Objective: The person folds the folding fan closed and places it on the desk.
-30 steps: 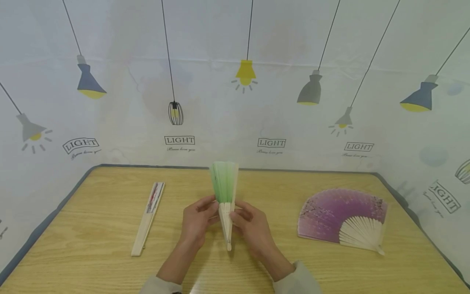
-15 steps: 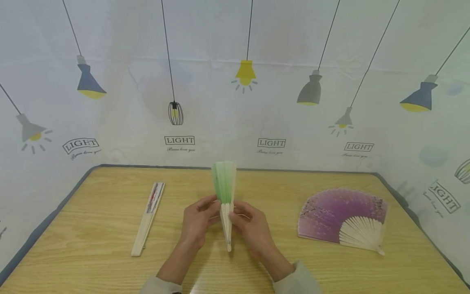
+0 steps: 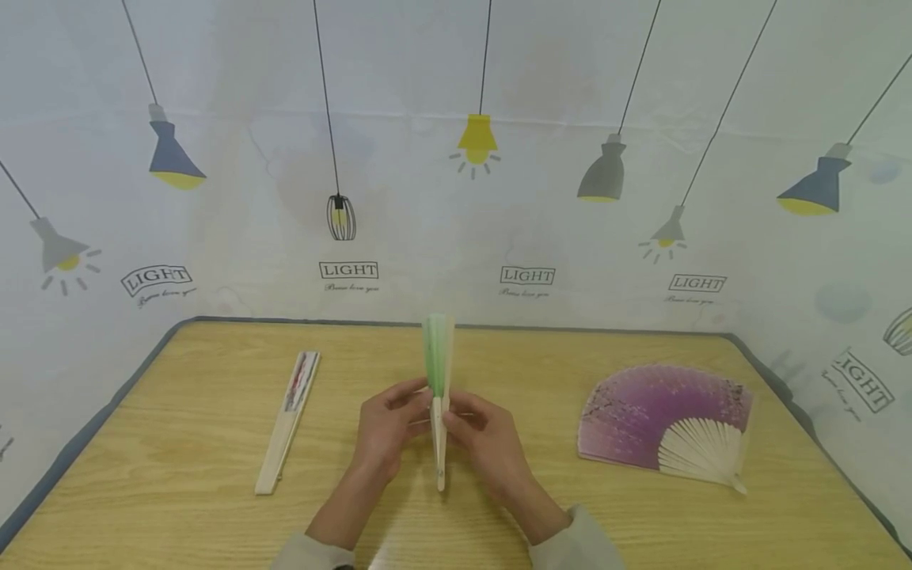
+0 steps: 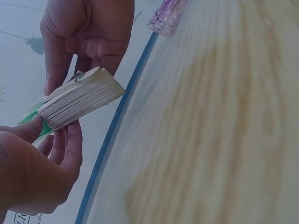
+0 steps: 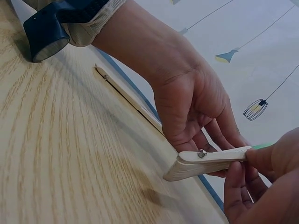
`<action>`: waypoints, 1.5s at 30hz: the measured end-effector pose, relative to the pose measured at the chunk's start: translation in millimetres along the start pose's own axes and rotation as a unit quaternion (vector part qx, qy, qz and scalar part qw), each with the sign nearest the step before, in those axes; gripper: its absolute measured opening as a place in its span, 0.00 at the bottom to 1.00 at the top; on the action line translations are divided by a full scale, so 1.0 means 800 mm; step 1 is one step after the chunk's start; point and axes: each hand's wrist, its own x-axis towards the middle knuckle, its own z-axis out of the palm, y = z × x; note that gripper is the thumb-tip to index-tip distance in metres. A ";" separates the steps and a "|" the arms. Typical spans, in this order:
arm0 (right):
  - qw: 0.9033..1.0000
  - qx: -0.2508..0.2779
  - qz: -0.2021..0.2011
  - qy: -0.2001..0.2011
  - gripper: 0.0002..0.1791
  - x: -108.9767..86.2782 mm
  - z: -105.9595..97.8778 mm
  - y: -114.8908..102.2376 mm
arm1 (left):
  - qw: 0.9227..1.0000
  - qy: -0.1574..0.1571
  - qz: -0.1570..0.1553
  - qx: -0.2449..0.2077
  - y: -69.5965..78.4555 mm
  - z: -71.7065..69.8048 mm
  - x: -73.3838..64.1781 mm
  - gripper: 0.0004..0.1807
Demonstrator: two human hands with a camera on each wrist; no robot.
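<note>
A green folding fan with pale ribs stands nearly upright between my hands, folded down to a narrow bundle. My left hand pinches its left side, thumb toward me. From the other side my right hand grips the ribs at about the same height. In the left wrist view the stacked rib ends of the fan lie close together, near a metal rivet. The right wrist view shows the flat outer rib of the fan between the fingers of both hands.
To the left on the wooden table lies a closed fan with a red and dark pattern. On the right rests a spread purple fan with blossom print. A white curtain printed with lamps surrounds the table.
The green fan has narrowed from a small wedge to a slim bundle as its leaves fold together. My hands have drawn slightly closer. Both other fans stay put.
</note>
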 end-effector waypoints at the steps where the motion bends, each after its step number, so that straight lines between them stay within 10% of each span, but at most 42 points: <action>1: 1.000 -0.002 0.001 0.002 0.19 0.000 0.000 0.000 | 1.000 -0.001 0.001 0.001 0.000 0.000 0.000 0.19; 45: 0.995 -0.062 -0.071 0.030 0.25 0.000 0.004 -0.001 | 0.999 0.035 0.016 0.007 0.007 0.003 -0.006 0.17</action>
